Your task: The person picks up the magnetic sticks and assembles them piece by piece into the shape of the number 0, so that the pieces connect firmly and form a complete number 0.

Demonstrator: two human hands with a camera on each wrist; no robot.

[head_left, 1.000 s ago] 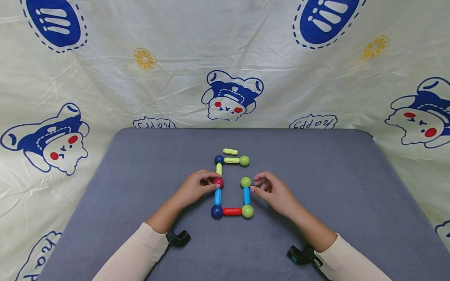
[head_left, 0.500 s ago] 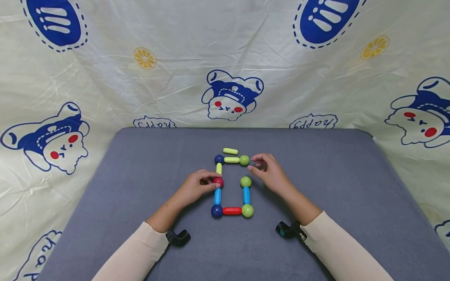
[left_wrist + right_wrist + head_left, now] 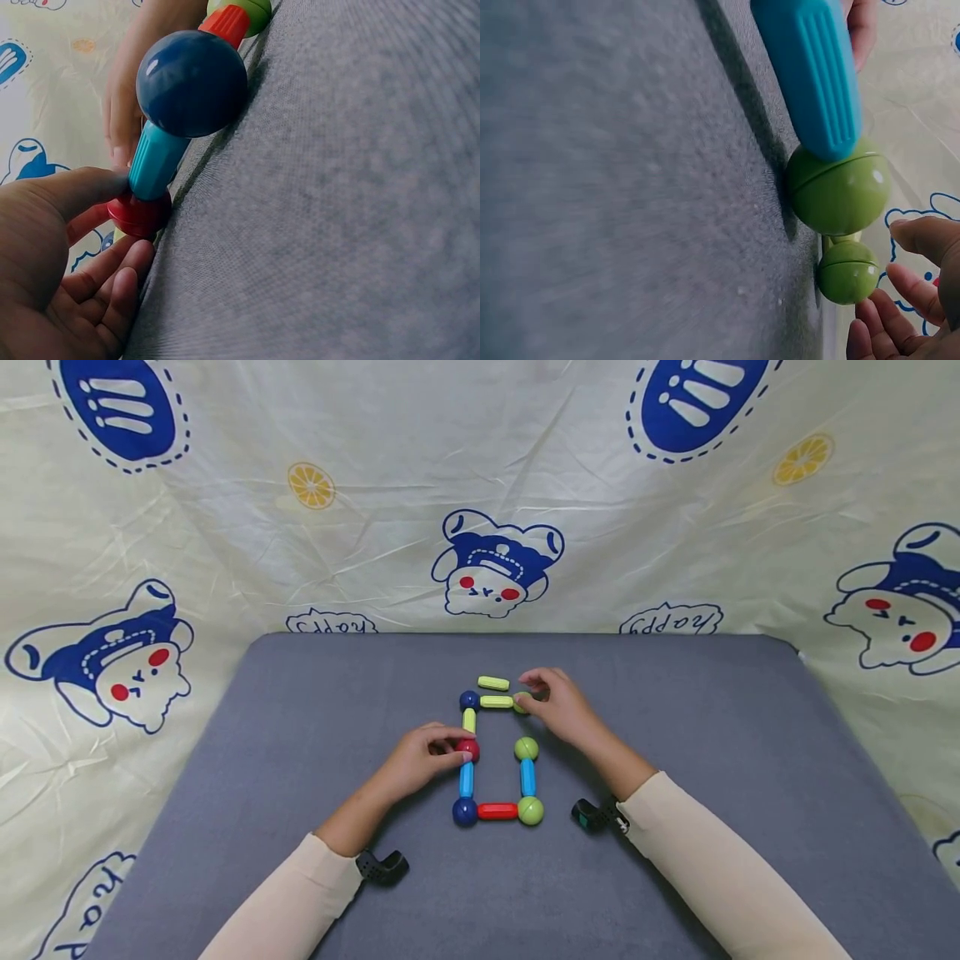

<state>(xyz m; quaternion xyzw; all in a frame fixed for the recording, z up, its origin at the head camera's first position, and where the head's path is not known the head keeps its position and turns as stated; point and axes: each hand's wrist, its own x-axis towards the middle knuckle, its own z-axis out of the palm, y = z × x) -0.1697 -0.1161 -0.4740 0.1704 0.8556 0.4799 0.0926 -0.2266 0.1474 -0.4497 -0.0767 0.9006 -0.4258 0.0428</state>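
1. Nearest on the grey desk [image 3: 300, 760], a dark blue ball [image 3: 464, 811], a red rod [image 3: 496, 811] and a green ball [image 3: 530, 810] form the closed bottom edge of the frame; a blue rod rises from each corner.
2. The left hand [image 3: 420, 763] pinches the red ball [image 3: 468, 748] between thumb and curled fingers [image 3: 112, 289], pinning the left side. That grip is best kept firm, so the chain does not swing.
3. Across the gap, the middle green ball [image 3: 526, 747] tops the right blue rod [image 3: 528, 777], untouched.
4. Farther back, the right hand [image 3: 558, 702], fingers narrowly curled, is at the far green ball [image 3: 847, 271]; the wrist view shows a sliver of space, so contact cannot be told.
5. A light touch there would keep the yellow rod [image 3: 496, 702] and its far blue ball [image 3: 468, 700] joined.
6. A loose yellow rod [image 3: 492, 682] lies just beyond.
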